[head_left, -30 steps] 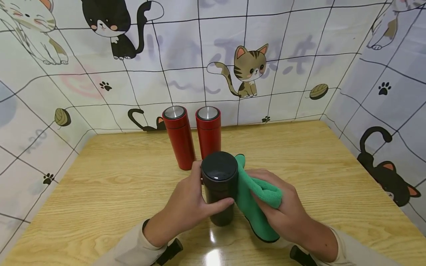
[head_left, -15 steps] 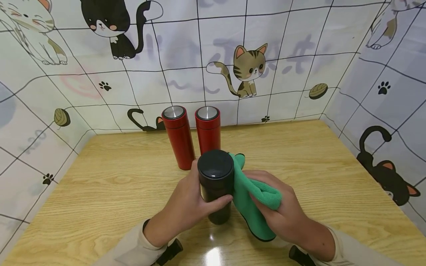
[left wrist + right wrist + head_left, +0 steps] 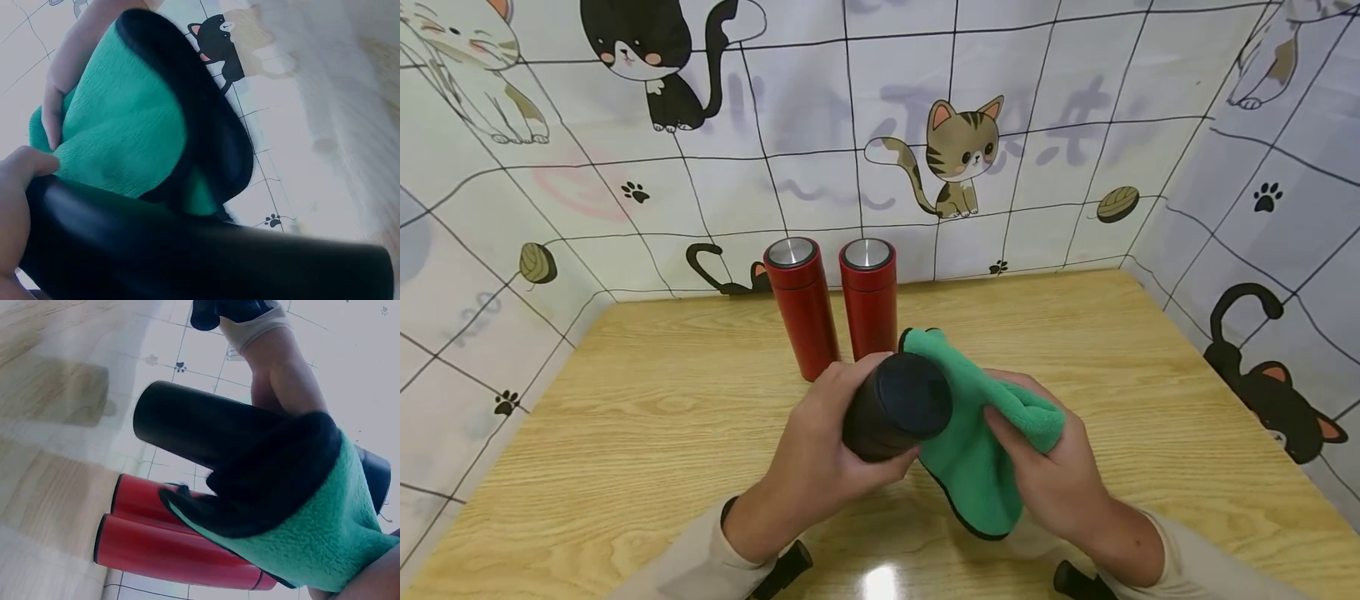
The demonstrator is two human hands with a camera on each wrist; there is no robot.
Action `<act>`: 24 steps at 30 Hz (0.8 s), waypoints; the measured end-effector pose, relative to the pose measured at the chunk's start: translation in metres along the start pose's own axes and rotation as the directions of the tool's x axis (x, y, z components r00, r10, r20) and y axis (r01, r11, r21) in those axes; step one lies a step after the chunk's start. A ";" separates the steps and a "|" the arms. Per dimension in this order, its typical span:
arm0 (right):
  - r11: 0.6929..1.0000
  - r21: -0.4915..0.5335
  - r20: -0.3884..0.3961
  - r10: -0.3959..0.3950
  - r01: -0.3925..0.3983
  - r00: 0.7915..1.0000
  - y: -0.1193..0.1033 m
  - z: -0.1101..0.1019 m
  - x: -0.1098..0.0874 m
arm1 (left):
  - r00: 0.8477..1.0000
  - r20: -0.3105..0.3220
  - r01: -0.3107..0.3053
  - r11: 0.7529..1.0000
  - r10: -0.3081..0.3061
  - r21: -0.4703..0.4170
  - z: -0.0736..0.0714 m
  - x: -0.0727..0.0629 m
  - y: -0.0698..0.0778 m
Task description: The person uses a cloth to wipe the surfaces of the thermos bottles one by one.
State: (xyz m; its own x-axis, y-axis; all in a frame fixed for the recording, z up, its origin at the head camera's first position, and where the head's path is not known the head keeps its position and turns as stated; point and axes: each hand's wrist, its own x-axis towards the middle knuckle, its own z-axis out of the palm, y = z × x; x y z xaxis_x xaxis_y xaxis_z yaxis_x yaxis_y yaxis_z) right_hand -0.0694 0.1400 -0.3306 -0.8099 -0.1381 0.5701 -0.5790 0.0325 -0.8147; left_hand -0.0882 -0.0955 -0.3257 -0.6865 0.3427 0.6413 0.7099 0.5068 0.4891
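Observation:
My left hand (image 3: 812, 446) grips a black thermos bottle (image 3: 895, 417), tilted with its lid facing the head camera. In the right wrist view the bottle's base (image 3: 153, 412) is raised off the table. A folded green cloth with black edging (image 3: 973, 467) is held in my right hand (image 3: 1063, 471), pinched between thumb and fingers. The cloth lies against the bottle's right side and its lower part hangs down. In the left wrist view the cloth (image 3: 125, 119) overlaps the black bottle (image 3: 206, 250).
Two red thermos bottles with silver-topped lids, a left one (image 3: 805, 312) and a right one (image 3: 870, 300), stand upright behind the hands. They are on a light wooden table (image 3: 647, 408). A cat-print sheet (image 3: 820, 100) covers the walls around it.
My left hand has lifted the black bottle from standing and tipped its lid toward me. My right hand has shifted slightly right, and the green cloth now shows a broader face.

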 end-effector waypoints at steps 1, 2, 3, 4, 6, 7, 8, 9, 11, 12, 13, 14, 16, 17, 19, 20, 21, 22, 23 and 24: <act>0.999 0.025 -0.030 -0.030 0.030 0.999 0.000 0.000 0.000 | 1.000 0.003 0.002 0.999 -0.002 0.041 0.001 0.000 0.000; 0.996 0.046 -0.056 -0.073 0.075 0.996 0.000 0.000 0.000 | 1.000 0.008 0.008 0.997 -0.008 0.082 0.002 -0.001 0.000; 0.991 0.050 -0.075 -0.118 0.122 0.990 0.000 0.000 0.000 | 1.000 0.016 0.014 0.993 -0.016 0.120 0.003 -0.001 0.000; 0.983 0.046 -0.076 -0.175 0.179 0.982 -0.001 0.000 0.000 | 0.999 0.026 0.019 0.988 -0.023 0.153 0.004 -0.001 0.001; 0.943 0.060 -0.043 -0.327 0.329 0.944 0.000 0.002 0.003 | 0.998 0.050 0.034 0.978 -0.045 0.206 0.005 -0.002 0.001; 0.915 0.049 -0.017 -0.401 0.401 0.916 0.000 0.003 0.006 | 0.997 0.059 0.038 0.975 -0.052 0.220 0.005 -0.002 0.001; 0.881 0.030 0.010 -0.473 0.472 0.881 0.000 0.004 0.008 | 0.996 0.066 0.041 0.972 -0.058 0.231 0.005 -0.002 0.001; 0.847 0.005 0.038 -0.531 0.531 0.846 0.000 0.005 0.010 | 0.996 0.071 0.042 0.970 -0.061 0.241 0.005 -0.002 0.001; 0.769 -0.068 0.091 -0.629 0.635 0.772 0.000 0.008 0.015 | 0.995 0.073 0.045 0.966 -0.065 0.256 0.005 -0.003 0.001; 0.734 -0.126 0.112 -0.658 0.667 0.745 0.000 0.008 0.016 | 0.996 0.071 0.042 0.964 -0.063 0.261 0.005 -0.003 0.000; 0.697 -0.186 0.130 -0.681 0.692 0.721 -0.001 0.009 0.017 | 0.996 0.066 0.038 0.963 -0.058 0.266 0.006 -0.003 0.000; 0.669 -0.240 0.146 -0.691 0.703 0.708 -0.001 0.009 0.018 | 0.997 0.060 0.033 0.961 -0.051 0.274 0.006 -0.003 0.000; 0.628 -0.312 0.174 -0.700 0.713 0.693 -0.001 0.008 0.019 | 0.998 0.051 0.020 0.959 -0.036 0.284 0.006 -0.003 -0.001; 0.621 -0.335 0.184 -0.694 0.708 0.696 -0.001 0.007 0.019 | 0.998 0.048 0.012 0.957 -0.027 0.289 0.006 -0.003 -0.001; 0.630 -0.338 0.183 -0.684 0.699 0.706 -0.001 0.006 0.019 | 0.999 0.045 -0.003 0.955 -0.011 0.295 0.006 -0.003 -0.001; 0.641 -0.334 0.180 -0.676 0.691 0.714 -0.001 0.006 0.018 | 0.999 0.046 -0.010 0.955 -0.004 0.295 0.006 -0.003 -0.001; 0.651 -0.327 0.177 -0.670 0.685 0.721 -0.001 0.005 0.018 | 0.999 0.046 -0.017 0.956 0.004 0.292 0.006 -0.003 -0.001; 0.660 -0.321 0.175 -0.663 0.679 0.728 -0.002 0.005 0.018 | 0.999 0.044 -0.025 0.956 0.012 0.291 0.006 -0.002 -0.001; 0.668 -0.319 0.172 -0.657 0.673 0.734 -0.002 0.004 0.018 | 0.999 0.040 -0.030 0.956 0.019 0.291 0.005 -0.002 -0.001; 0.674 -0.320 0.169 -0.651 0.666 0.740 -0.002 0.004 0.018 | 0.999 0.035 -0.034 0.956 0.025 0.290 0.005 -0.002 -0.001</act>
State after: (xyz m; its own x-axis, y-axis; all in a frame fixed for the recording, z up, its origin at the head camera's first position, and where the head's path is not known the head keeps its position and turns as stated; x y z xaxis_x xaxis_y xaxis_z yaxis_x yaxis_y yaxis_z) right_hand -0.0826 0.1337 -0.3191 -0.2062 -0.2911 0.9342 -0.9597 0.2463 -0.1351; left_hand -0.0883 -0.0930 -0.3301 -0.6740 0.3826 0.6320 0.6563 0.7028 0.2745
